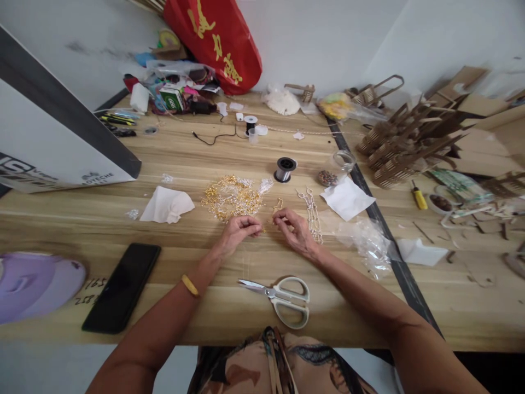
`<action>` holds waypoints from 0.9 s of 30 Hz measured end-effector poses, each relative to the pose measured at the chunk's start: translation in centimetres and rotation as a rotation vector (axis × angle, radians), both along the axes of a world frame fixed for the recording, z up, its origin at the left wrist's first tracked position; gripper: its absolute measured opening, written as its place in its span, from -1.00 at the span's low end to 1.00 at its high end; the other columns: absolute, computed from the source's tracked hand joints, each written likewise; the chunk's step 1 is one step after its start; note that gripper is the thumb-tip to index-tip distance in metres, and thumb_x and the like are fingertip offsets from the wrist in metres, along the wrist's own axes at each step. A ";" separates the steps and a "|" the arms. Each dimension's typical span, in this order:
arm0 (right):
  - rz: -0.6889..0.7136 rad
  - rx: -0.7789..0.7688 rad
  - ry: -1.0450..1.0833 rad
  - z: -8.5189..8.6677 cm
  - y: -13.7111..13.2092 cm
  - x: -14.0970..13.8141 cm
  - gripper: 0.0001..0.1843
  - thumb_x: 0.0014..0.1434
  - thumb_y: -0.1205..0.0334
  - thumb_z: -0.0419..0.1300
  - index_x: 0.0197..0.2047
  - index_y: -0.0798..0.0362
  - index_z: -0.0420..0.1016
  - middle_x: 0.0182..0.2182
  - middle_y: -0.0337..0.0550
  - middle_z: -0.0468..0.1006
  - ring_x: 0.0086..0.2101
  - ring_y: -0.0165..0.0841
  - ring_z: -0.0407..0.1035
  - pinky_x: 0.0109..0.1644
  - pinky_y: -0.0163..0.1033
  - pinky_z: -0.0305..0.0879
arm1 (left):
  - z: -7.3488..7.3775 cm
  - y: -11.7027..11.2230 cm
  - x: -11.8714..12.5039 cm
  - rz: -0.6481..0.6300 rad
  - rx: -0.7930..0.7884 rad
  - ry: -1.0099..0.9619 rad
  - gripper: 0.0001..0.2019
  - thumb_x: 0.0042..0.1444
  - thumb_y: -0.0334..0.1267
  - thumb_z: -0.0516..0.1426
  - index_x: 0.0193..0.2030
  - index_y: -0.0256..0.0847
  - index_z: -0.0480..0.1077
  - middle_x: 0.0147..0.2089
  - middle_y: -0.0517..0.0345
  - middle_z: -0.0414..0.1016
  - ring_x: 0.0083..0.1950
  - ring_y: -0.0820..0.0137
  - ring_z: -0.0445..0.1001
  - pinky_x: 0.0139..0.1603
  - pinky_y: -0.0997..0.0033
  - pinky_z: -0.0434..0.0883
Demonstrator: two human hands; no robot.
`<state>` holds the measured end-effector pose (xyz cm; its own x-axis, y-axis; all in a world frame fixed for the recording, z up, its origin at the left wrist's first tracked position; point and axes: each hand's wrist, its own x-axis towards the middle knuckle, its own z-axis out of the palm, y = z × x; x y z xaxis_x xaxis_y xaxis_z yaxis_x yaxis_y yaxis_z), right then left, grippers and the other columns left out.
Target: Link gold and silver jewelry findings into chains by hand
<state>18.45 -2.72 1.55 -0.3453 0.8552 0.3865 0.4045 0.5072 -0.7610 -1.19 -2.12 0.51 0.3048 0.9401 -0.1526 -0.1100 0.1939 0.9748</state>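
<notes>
My left hand (241, 229) is closed in a pinch, thumb and forefinger pressed together. Opposite it, my right hand (294, 231) also pinches, fingertips pointing left. Whatever they hold is too small to name; tiny gold bits show between them. A short gold beaded strand (279, 203) lies just beyond my right fingertips. A pile of gold and silver beads (232, 197) spreads past my left hand. Silvery beaded strands (312, 216) lie right of my right hand. Scissors (283, 298) with white handles rest between my forearms, and a spool of fine wire (285, 169) stands further back.
Left are a black phone (123, 287), a white tissue (167, 205) and a large box (61, 126). At right lie a glass jar (342, 164) tipped over with beads, a white paper (348, 198), a clear plastic bag (371, 246) and several small woven baskets (402, 139).
</notes>
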 end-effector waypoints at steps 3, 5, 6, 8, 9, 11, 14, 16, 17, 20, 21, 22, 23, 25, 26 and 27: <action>-0.034 0.024 -0.056 0.3 0.5 0.6 -0.85 0.27 0.26 -0.01 -0.16 0.07 0.33 -0.28 -0.12 0.44 -0.31 -0.41 0.36 -0.29 -0.32 0.34 | -0.2 0.1 -0.1 -0.005 -0.006 -0.002 -0.84 -0.16 -0.24 0.28 -0.45 -0.29 0.49 -0.53 0.16 0.48 -0.48 0.47 0.40 -0.37 0.46 0.36; -0.027 0.040 -0.100 0.7 0.8 1.0 -0.84 0.27 0.25 -0.01 -0.14 0.06 0.33 -0.27 -0.11 0.44 -0.30 -0.40 0.36 -0.31 -0.32 0.35 | -0.2 0.0 -0.1 -0.013 0.000 -0.005 -0.85 -0.17 -0.24 0.28 -0.46 -0.29 0.49 -0.54 0.16 0.47 -0.49 0.48 0.39 -0.38 0.46 0.36; -0.017 0.051 -0.122 0.9 0.8 1.1 -0.84 0.27 0.25 -0.01 -0.13 0.06 0.33 -0.26 -0.11 0.44 -0.29 -0.39 0.36 -0.31 -0.31 0.35 | -0.2 0.0 0.0 -0.015 0.002 -0.010 -0.85 -0.17 -0.25 0.29 -0.47 -0.29 0.49 -0.54 0.16 0.47 -0.49 0.48 0.39 -0.39 0.47 0.36; 0.015 0.075 -0.168 1.5 0.8 1.2 -0.84 0.27 0.26 -0.02 -0.12 0.06 0.33 -0.28 -0.10 0.44 -0.29 -0.38 0.36 -0.28 -0.29 0.35 | 0.0 0.0 0.0 0.000 -0.003 -0.026 -0.85 -0.19 -0.26 0.29 -0.48 -0.28 0.48 -0.55 0.17 0.47 -0.50 0.48 0.39 -0.40 0.47 0.36; 0.033 0.083 -0.195 1.8 0.8 1.3 -0.83 0.27 0.27 -0.01 -0.11 0.06 0.33 -0.28 -0.10 0.43 -0.30 -0.38 0.36 -0.27 -0.27 0.35 | 0.1 -0.1 0.0 0.013 -0.008 -0.035 -0.86 -0.20 -0.27 0.29 -0.49 -0.28 0.48 -0.55 0.17 0.46 -0.50 0.48 0.39 -0.40 0.47 0.36; 0.066 0.099 -0.264 2.3 0.4 1.3 -0.82 0.25 0.29 0.01 -0.09 0.07 0.33 -0.28 -0.09 0.42 -0.31 -0.38 0.35 -0.24 -0.26 0.34 | 0.2 -0.1 0.0 0.045 -0.010 -0.044 -0.86 -0.20 -0.27 0.29 -0.49 -0.29 0.47 -0.55 0.17 0.47 -0.50 0.48 0.39 -0.40 0.47 0.36; 0.111 0.098 -0.399 3.0 -0.5 1.0 -0.84 0.25 0.33 0.02 -0.11 0.10 0.35 -0.27 -0.08 0.38 -0.33 -0.39 0.33 -0.25 -0.28 0.30 | 0.3 -0.1 0.0 0.079 0.020 -0.026 -0.86 -0.19 -0.27 0.28 -0.51 -0.29 0.45 -0.56 0.17 0.46 -0.50 0.49 0.39 -0.40 0.48 0.35; 0.129 0.090 -0.463 3.4 -1.2 0.6 -0.85 0.26 0.34 0.00 -0.19 0.10 0.38 -0.32 -0.11 0.35 -0.37 -0.40 0.31 -0.30 -0.31 0.26 | 0.3 -0.2 0.0 0.088 0.060 0.000 -0.86 -0.17 -0.27 0.27 -0.51 -0.29 0.44 -0.56 0.19 0.45 -0.50 0.50 0.38 -0.41 0.49 0.33; 0.134 0.086 -0.474 3.5 -1.5 0.4 -0.84 0.27 0.34 -0.01 -0.23 0.10 0.39 -0.34 -0.12 0.34 -0.38 -0.41 0.29 -0.31 -0.32 0.24 | 0.3 -0.2 0.0 0.091 0.080 0.013 -0.87 -0.16 -0.27 0.26 -0.51 -0.29 0.44 -0.56 0.19 0.44 -0.50 0.50 0.37 -0.41 0.50 0.32; 0.142 0.078 -0.439 4.1 -2.1 -0.2 -0.83 0.28 0.34 -0.02 -0.26 0.09 0.39 -0.35 -0.15 0.32 -0.38 -0.42 0.28 -0.30 -0.33 0.21 | 0.2 -0.2 0.1 0.098 0.139 0.058 -0.89 -0.15 -0.29 0.24 -0.50 -0.29 0.43 -0.56 0.21 0.43 -0.50 0.51 0.36 -0.44 0.51 0.30; 0.142 0.072 -0.419 4.3 -2.2 -0.4 -0.83 0.28 0.34 -0.01 -0.26 0.09 0.39 -0.35 -0.15 0.32 -0.38 -0.43 0.28 -0.30 -0.34 0.21 | 0.1 -0.3 0.2 0.100 0.161 0.077 -0.90 -0.15 -0.30 0.24 -0.50 -0.29 0.44 -0.56 0.21 0.43 -0.50 0.50 0.36 -0.45 0.51 0.29; 0.142 0.063 -0.402 4.4 -2.2 -0.5 -0.84 0.28 0.34 -0.01 -0.25 0.09 0.39 -0.35 -0.15 0.33 -0.38 -0.43 0.28 -0.30 -0.34 0.21 | 0.1 -0.3 0.2 0.100 0.184 0.095 -0.91 -0.15 -0.31 0.23 -0.50 -0.29 0.44 -0.56 0.20 0.43 -0.50 0.50 0.36 -0.44 0.50 0.29; 0.143 0.054 -0.389 4.4 -2.3 -0.6 -0.84 0.28 0.34 -0.01 -0.25 0.09 0.39 -0.35 -0.16 0.33 -0.38 -0.44 0.29 -0.30 -0.35 0.21 | 0.1 -0.3 0.2 0.098 0.205 0.112 -0.92 -0.15 -0.32 0.23 -0.50 -0.29 0.44 -0.55 0.20 0.44 -0.50 0.49 0.36 -0.44 0.50 0.30; 0.148 0.041 -0.375 4.4 -2.4 -0.7 -0.83 0.29 0.35 -0.02 -0.23 0.08 0.39 -0.35 -0.16 0.34 -0.38 -0.43 0.30 -0.29 -0.34 0.24 | 0.0 -0.2 0.2 0.085 0.221 0.122 -0.93 -0.15 -0.32 0.22 -0.51 -0.28 0.44 -0.55 0.19 0.45 -0.49 0.48 0.38 -0.42 0.49 0.31; 0.138 0.045 -0.374 4.3 -2.5 -0.7 -0.83 0.28 0.35 -0.02 -0.20 0.07 0.39 -0.32 -0.14 0.35 -0.36 -0.43 0.31 -0.27 -0.33 0.26 | 0.0 -0.2 0.2 0.079 0.212 0.112 -0.92 -0.15 -0.32 0.23 -0.51 -0.28 0.44 -0.55 0.19 0.45 -0.50 0.48 0.38 -0.42 0.49 0.31; 0.110 0.059 -0.381 4.3 -2.6 -0.6 -0.83 0.28 0.34 -0.02 -0.15 0.07 0.38 -0.27 -0.11 0.36 -0.33 -0.41 0.33 -0.25 -0.31 0.28 | 0.0 -0.2 0.2 0.076 0.196 0.092 -0.91 -0.15 -0.31 0.23 -0.52 -0.29 0.43 -0.56 0.19 0.45 -0.50 0.49 0.38 -0.42 0.49 0.32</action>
